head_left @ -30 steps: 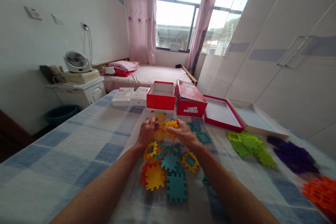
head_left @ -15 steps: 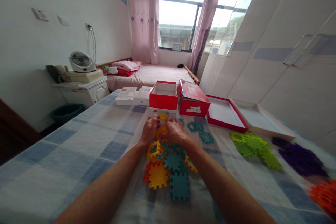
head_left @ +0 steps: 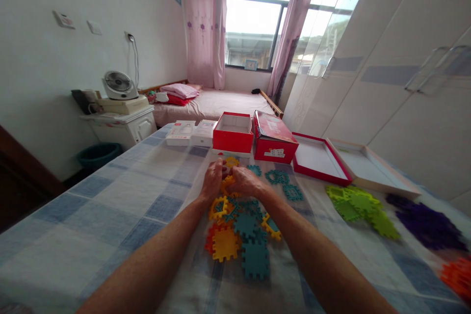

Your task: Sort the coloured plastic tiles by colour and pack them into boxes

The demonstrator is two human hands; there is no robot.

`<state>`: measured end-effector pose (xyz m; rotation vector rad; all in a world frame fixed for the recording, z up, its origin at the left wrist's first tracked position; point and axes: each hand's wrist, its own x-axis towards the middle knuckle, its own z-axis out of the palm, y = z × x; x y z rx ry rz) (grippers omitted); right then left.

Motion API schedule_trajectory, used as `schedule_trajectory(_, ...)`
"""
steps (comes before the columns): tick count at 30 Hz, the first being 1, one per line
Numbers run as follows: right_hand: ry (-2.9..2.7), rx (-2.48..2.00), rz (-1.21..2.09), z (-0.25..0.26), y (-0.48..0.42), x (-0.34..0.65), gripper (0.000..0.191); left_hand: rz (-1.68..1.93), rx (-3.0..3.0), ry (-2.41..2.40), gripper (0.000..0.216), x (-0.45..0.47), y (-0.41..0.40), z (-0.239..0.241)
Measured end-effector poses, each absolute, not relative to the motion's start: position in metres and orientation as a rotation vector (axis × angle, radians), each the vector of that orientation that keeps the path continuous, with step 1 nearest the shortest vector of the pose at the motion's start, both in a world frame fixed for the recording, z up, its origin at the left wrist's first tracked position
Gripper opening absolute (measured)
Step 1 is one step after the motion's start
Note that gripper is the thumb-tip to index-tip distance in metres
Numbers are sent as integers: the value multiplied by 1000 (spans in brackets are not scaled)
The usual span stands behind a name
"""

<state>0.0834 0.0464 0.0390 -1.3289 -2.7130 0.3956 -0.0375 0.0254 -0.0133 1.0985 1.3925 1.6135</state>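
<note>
My left hand (head_left: 212, 179) and my right hand (head_left: 246, 181) are close together over the table, fingers curled. A yellow interlocking tile (head_left: 228, 184) lies between them, and my right fingers close on it. What my left fingertips pinch is hidden. Just beyond them sits another yellow tile (head_left: 231, 162). Nearer to me, between my forearms, is a mixed pile: a solid yellow tile (head_left: 225, 244), an orange-red tile (head_left: 209, 239) partly beneath it, teal tiles (head_left: 255, 260) and yellow frame-shaped tiles (head_left: 218, 207).
Teal frame tiles (head_left: 293, 192) lie right of my hands. Farther right are green tiles (head_left: 362, 206), purple tiles (head_left: 429, 223) and orange tiles (head_left: 458, 277). Behind stand white boxes (head_left: 180, 133), an open red box (head_left: 232, 138), another red box (head_left: 275, 149) and shallow lids (head_left: 324, 157).
The whole view has shifted slightly, so everything appears a little farther right. My right hand has drawn in a bit closer to my left, showing more of the teal tile beyond it.
</note>
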Motion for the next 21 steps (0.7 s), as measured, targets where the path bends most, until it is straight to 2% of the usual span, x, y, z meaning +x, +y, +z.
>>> schedule_trajectory(3, -2763, -1275, 407, 40, 49, 83, 24, 1607, 1111, 1405, 63, -37, 25, -13)
schedule_trajectory(10, -2701, -1268, 334, 37, 38, 86, 40, 1569, 1139, 1382, 62, -39, 26, -12)
schedule_trajectory(15, -2455, -1291, 288, 42, 28, 95, 33, 1545, 1180, 1410, 62, -41, 27, -15)
schedule_trajectory(21, -1954, -1328, 523, 79, -5, 193, 26, 1594, 1173, 1382, 63, -43, 30, -20)
